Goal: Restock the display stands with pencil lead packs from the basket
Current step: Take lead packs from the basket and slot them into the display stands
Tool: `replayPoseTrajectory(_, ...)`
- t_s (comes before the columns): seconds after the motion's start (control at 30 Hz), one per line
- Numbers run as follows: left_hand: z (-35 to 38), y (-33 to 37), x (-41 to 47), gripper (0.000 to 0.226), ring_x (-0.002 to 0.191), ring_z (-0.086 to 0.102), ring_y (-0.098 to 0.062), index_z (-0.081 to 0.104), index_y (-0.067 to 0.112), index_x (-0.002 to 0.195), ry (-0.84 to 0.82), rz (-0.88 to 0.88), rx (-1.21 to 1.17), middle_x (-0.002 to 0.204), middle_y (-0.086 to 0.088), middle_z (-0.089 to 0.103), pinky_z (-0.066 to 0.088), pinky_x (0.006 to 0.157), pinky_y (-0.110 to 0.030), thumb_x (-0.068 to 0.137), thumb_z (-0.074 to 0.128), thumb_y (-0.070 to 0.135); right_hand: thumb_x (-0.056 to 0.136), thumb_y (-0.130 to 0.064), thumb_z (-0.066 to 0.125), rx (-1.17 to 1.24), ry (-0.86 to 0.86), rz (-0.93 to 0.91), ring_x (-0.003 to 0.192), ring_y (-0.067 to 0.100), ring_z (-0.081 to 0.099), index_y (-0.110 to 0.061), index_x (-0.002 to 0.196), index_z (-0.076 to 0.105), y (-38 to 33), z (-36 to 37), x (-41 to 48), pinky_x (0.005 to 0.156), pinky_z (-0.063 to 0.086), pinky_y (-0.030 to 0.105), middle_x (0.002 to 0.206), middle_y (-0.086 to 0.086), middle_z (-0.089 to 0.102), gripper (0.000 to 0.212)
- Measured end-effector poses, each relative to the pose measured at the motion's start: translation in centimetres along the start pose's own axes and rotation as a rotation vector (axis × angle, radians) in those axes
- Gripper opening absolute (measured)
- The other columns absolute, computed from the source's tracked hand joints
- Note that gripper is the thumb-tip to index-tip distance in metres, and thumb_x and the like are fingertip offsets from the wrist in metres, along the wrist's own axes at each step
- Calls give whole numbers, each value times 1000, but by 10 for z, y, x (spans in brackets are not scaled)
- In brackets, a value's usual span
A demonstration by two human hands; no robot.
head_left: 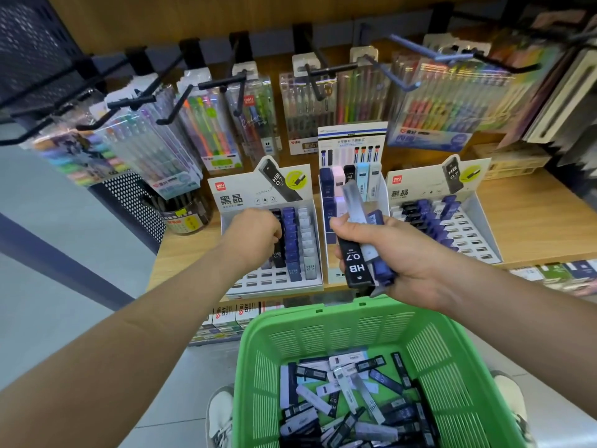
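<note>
Packs (357,263), at least three, gripped by right hand (403,257); left hand (255,231) pinches one pack (278,252).

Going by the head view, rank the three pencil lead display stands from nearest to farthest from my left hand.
1. Left stand, directly under the left hand.
2. Middle stand, at centre.
3. Right stand, farthest right.

This is a stationery shop. Clear packs of coloured pens (213,130) hang in rows from black peg hooks (223,82) on a wooden back wall. 3 printed cardboard display stands (271,189) filled with lead packs (292,240) sit side by side on a wooden shelf (523,227). More boxed goods (226,318) line the shelf below, behind a green plastic basket (323,324).
</note>
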State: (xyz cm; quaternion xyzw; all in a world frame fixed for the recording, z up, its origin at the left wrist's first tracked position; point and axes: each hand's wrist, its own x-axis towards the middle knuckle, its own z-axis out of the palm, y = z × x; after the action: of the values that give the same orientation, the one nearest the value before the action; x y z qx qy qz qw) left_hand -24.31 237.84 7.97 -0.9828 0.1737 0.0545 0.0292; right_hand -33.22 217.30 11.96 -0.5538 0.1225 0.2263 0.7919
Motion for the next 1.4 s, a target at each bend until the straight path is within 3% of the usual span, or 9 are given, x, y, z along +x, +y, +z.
replayPoseTrajectory(0.13, -40, 17, -10, 12, 69, 63, -12, 73, 13, 98, -214, -110, -751, 86, -4, 74, 55, 67, -27, 91, 64, 17, 80, -22, 77, -6, 34, -28, 63, 19, 72, -15, 95, 68, 0, -1, 2, 53, 57, 32, 76, 4, 75, 19)
replayPoseTrajectory(0.23, -69, 34, -33, 34, 62, 66, -15, 61, 20, 115, -432, -67, -1257, 82, -10, 73, 55, 56, -22, 87, 63, 39, 79, -26, 78, -23, 105, -107, 87, 26, 73, -10, 109, 69, 0, 2, 3, 81, 59, 46, 94, 8, 77, 34)
replayPoseTrajectory(0.33, -77, 55, -56, 60, 65, 70, -21, 46, 28, 124, -446, -30, -1282, 75, -3, 73, 57, 58, -26, 73, 72, 45, 81, -24, 76, -4, 163, -167, 92, 35, 72, -6, 112, 67, 3, 7, 3, 87, 56, 55, 98, 15, 75, 37)
replayPoseTrajectory(0.43, -73, 69, -67, 54, 55, 67, -19, 45, 18, 120, -324, -107, -1405, 63, -3, 68, 57, 53, -26, 77, 77, 11, 84, -22, 75, 37, 158, -181, 89, 39, 72, -2, 109, 67, 4, 11, 4, 78, 58, 56, 97, 18, 74, 33)
replayPoseTrajectory(0.6, -67, 59, -71, 25, 59, 66, -17, 67, 15, 104, -139, -152, -1509, 66, -3, 64, 56, 54, -22, 85, 65, -3, 84, -20, 74, -11, 77, -198, 47, 14, 56, -12, 92, 64, -7, 2, 5, 44, 48, 26, 66, 6, 64, 15)
replayPoseTrajectory(0.83, -59, 50, -69, 23, 71, 65, -18, 75, 15, 85, 110, -215, -1590, 78, -9, 71, 55, 64, -20, 74, 72, -5, 83, -3, 72, -222, -153, -29, 49, 18, 54, -15, 89, 61, -20, -19, -3, 45, 47, 26, 67, 11, 63, 17)
replayPoseTrajectory(1.0, -62, 48, -64, 24, 70, 69, -18, 78, 17, 83, 39, -170, -1651, 82, -11, 73, 55, 63, -20, 63, 75, 4, 84, -13, 76, -344, -166, 84, 48, 16, 56, -14, 88, 60, -13, -25, -7, 44, 47, 24, 66, 8, 64, 16)
replayPoseTrajectory(1.13, -61, 47, -60, 21, 62, 66, -13, 77, 18, 86, 94, -171, -1545, 73, -6, 70, 53, 61, -17, 77, 70, 0, 86, -19, 73, -231, -88, 160, 47, 13, 55, -10, 90, 61, -18, -37, -8, 41, 45, 23, 66, 6, 64, 16)
replayPoseTrajectory(1.4, -58, 38, -48, 13, 59, 65, -12, 71, 13, 94, 185, -274, -1284, 70, -8, 65, 55, 60, -19, 88, 64, 3, 91, 2, 58, -1, -102, 148, 56, 24, 63, -5, 91, 59, -35, -54, -10, 52, 55, 32, 73, 16, 65, 7)
